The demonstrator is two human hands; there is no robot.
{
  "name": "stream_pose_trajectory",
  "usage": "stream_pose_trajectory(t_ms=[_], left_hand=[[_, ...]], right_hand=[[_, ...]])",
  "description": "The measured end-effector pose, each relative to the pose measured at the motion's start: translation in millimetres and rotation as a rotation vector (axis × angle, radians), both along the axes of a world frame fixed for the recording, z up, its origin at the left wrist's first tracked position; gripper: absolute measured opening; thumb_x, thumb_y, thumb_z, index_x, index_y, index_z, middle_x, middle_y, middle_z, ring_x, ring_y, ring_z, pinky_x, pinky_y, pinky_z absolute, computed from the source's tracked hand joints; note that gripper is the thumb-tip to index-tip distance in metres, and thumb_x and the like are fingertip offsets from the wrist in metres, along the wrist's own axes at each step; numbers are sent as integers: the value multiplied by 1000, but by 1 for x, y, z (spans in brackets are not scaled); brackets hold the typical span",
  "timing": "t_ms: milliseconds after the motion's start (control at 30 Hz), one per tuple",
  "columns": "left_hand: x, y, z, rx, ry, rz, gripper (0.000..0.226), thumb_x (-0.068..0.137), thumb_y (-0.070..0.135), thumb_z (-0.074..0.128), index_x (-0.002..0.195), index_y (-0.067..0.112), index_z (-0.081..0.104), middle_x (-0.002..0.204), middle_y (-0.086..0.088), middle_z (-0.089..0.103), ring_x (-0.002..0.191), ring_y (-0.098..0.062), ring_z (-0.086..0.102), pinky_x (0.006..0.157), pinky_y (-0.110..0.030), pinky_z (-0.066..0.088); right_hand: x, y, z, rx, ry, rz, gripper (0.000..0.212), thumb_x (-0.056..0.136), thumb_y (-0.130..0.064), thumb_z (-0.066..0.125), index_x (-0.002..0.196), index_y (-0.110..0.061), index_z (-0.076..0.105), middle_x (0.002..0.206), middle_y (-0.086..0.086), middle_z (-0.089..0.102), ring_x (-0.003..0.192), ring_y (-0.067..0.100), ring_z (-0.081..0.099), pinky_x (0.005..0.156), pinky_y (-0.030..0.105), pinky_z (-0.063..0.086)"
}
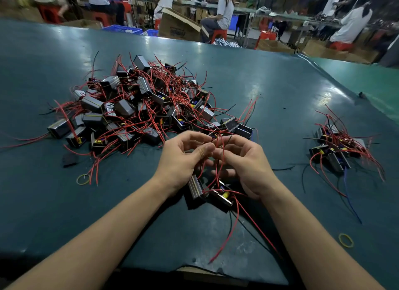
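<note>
Red wires (223,153) are pinched between thumb and fingers of both the left grip (183,158) and the right grip (244,162), just in front of the large pile (140,108). Their black modules (196,188) lie on the teal tabletop (280,84), nearer the person than that pile.

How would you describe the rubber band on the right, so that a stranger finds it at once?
On the green table, look just outside the person's right forearm, near the front edge. A yellow rubber band lies there flat and alone. The other band lies far left, beside the wire ends of the big pile of black boxes.
</note>
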State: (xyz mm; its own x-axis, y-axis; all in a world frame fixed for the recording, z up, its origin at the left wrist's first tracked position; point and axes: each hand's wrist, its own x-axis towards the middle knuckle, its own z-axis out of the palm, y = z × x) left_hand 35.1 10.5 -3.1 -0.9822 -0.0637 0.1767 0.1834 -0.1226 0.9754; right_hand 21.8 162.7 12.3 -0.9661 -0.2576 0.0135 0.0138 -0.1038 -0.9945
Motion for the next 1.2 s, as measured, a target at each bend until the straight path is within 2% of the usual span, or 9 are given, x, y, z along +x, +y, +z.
stream_pose_trajectory(t_ms=[133, 267, 367, 533, 700, 833, 967, 1100, 1200], left_hand=[[0, -3, 2, 25, -33, 11, 18, 72, 15, 76, 85, 4, 68, 72, -5, 73, 66, -12, 69, 60, -18, 52], [1, -2, 2, 0, -50, -37, 14, 79, -3, 72, 88, 8, 72, 81, -6, 75, 74, -15, 67, 66, -21, 53], [1, -2, 3, 44, -75, -18, 16, 79, -4, 71, 89, 9, 72, 80, -7, 75, 74, -19, 67, 67, -26, 54], [1, 1, 4, 117, -45, 30, 11, 79, -3, 72, 87, 5, 71, 79, -7, 75, 73, -21, 73, 67, -27, 58], [2, 2, 4, 45, 11, 49, 13, 81, -2, 70, 87, 9, 68, 79, -2, 73, 76, -16, 71, 71, -28, 59], [1, 0, 4, 50, -15, 38, 14, 82, -1, 70, 92, 8, 69, 80, -1, 73, 72, -9, 69, 61, -16, 52], [0, -1, 3, 27, -52, 10, 10, 81, 2, 70, 89, 8, 70, 77, 1, 74, 74, -9, 70, 68, -19, 56], [0, 1, 4, 39, -73, -1, 8, 84, 2, 67, 87, 9, 69, 70, -1, 73, 68, -12, 70, 64, -20, 56], [1, 2, 5, 28, -40, 17, 9, 84, 0, 68, 85, 9, 70, 71, -1, 73, 69, -13, 71, 65, -24, 58]], right_hand=[[-1, 2, -1, 68, 72, -38, 5, 89, -5, 65, 94, -5, 67, 79, 8, 72, 63, 18, 67, 44, 22, 49], [-3, 5, -3, 79, 127, -76, 6, 88, -4, 68, 92, -9, 69, 75, 4, 68, 55, 10, 60, 42, 20, 47], [-3, 4, -2, 45, 153, -60, 16, 87, 1, 67, 97, -11, 66, 72, 6, 62, 59, 18, 65, 47, 23, 51], [-2, -1, -4, 7, 170, -48, 10, 87, -3, 68, 86, -13, 66, 72, 3, 68, 61, 22, 69, 48, 24, 53], [-3, -4, -6, 46, 185, -27, 8, 90, -5, 66, 90, -13, 63, 80, 19, 71, 66, 32, 70, 46, 29, 54], [-1, -6, -9, 122, 277, -69, 9, 91, -8, 65, 89, -17, 63, 83, 21, 68, 65, 38, 67, 42, 29, 51], [-4, -6, -14, 243, 376, -134, 11, 90, -8, 67, 90, -19, 66, 88, 20, 60, 51, 7, 49, 42, 17, 39], [-6, -8, -15, 268, 451, -145, 15, 90, -10, 66, 88, -24, 63, 85, -1, 64, 63, 9, 60, 53, 22, 50], [-7, -6, -14, 343, 545, -195, 10, 88, -16, 65, 86, -25, 63, 78, -13, 64, 66, 12, 63, 58, 24, 51]])
